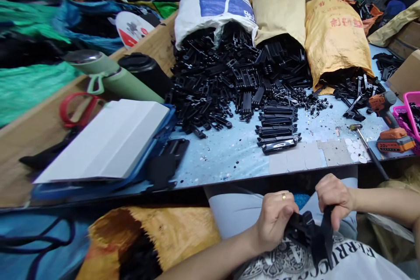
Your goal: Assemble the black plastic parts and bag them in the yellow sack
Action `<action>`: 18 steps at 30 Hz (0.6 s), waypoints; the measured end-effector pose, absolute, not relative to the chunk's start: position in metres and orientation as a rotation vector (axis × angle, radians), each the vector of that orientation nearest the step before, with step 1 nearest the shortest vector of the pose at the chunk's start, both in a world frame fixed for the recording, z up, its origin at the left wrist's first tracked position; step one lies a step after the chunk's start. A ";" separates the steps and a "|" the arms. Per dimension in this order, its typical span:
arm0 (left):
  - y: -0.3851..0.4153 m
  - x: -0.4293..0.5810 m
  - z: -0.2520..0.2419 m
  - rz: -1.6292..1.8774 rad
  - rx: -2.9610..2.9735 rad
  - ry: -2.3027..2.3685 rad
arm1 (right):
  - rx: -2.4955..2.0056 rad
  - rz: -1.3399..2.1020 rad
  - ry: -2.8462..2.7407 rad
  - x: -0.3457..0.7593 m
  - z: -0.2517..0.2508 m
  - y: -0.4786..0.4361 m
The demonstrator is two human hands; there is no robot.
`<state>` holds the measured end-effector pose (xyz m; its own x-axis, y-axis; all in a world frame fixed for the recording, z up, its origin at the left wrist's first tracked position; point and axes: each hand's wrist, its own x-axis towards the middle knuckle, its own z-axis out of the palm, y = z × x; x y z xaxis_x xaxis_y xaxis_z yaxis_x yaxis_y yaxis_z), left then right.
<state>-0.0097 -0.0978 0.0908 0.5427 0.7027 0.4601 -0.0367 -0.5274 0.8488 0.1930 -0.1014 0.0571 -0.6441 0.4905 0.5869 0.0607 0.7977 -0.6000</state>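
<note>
Both my hands work low in front of my lap, below the table edge. My left hand [274, 218], with a ring on one finger, is closed around a black plastic part [306, 232]. My right hand [333, 199] pinches the upper end of a long black piece [326, 238] that joins the same part. On the light blue table [229, 148], a neat stack of several similar black parts [278, 127] lies just beyond my hands. A large heap of loose black parts [223, 78] spills from sacks behind it.
A white sack [210, 0] and two tan sacks [331, 35] lie at the back. An orange cordless drill [390, 124] and a small hammer [367, 146] sit right, by a pink basket [411, 109]. A white board [108, 140], red scissors [77, 109] and green flask [114, 78] lie left.
</note>
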 end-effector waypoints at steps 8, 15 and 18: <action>-0.107 0.025 0.078 1.488 1.786 0.734 | -1.042 0.355 -1.912 0.122 -0.021 -0.083; -0.055 0.013 0.013 1.139 2.542 0.978 | -1.305 0.011 -1.607 0.212 0.016 -0.037; -0.021 0.000 -0.006 0.702 2.686 1.209 | -1.679 -0.345 -1.464 0.321 0.047 -0.027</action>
<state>0.0004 -0.0205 -0.0060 0.5748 0.7324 0.3650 0.6800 -0.6756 0.2849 0.3213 -0.0272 0.0466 0.2739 0.6702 0.6898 0.9078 0.0568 -0.4156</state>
